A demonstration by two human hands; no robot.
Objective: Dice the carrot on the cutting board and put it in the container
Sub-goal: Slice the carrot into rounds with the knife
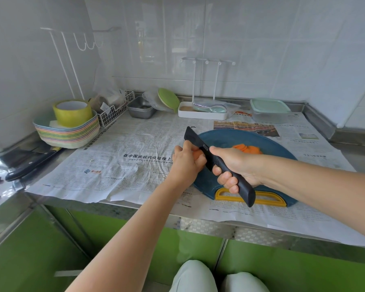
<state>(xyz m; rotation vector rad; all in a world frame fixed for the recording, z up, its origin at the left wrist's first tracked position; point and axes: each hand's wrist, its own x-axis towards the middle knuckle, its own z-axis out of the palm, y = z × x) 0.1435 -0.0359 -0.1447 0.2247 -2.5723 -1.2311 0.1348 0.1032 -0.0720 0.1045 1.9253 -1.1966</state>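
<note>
Newspaper (122, 165) covers the steel counter from left to right. On it, right of centre, lies the round blue cutting board (240, 138), its yellow handle at the near edge. At the far left stands a stack of pastel plates (72, 137) with a roll of yellow tape (72, 113) on top. The clear container (269, 110), green lid on, sits at the far right by the wall, well apart from the board. Between them along the wall are a white rack tray (200, 115), nested metal trays (140, 111) and a wire basket (114, 115). A second, dark-handled knife (33, 164) lies at the left edge.

The right hand (238, 165) is clenched round the handle of a black knife (217, 163), blade pointing far-left over the board's left edge. The left hand (187, 163) grips a carrot piece (197, 155) just beside the blade; hand and blade hide most of it. Cut carrot slices (248, 149) lie on the board right of the knife, partly behind the right hand.
</note>
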